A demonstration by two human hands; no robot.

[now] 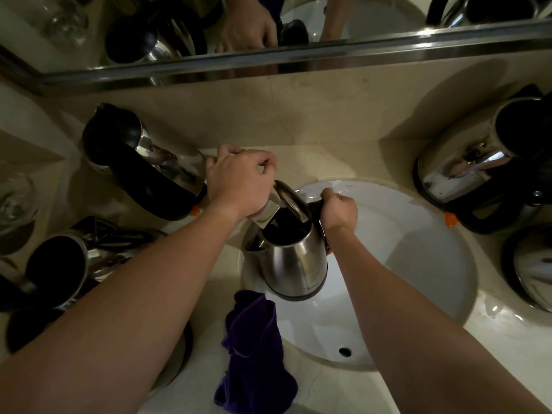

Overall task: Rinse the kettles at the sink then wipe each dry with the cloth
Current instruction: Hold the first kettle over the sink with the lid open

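Beige counter, rinse step: my right hand grips the open kettle over the sink; my left hand curls on the tap, needing water next.

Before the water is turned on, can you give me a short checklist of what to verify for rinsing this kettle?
1. Kettle held firmly: ok. The right hand grips the handle of the steel kettle.
2. Lid open: ok. The lid stands up and the dark inside shows.
3. Kettle over the sink: ok, it hangs above the white basin.
4. Tap under control: ok. The left hand grips the tap lever.
5. Water running: cannot tell, no stream is visible.
6. Purple cloth ready: ok, it lies on the sink's near edge, apart from the kettle.
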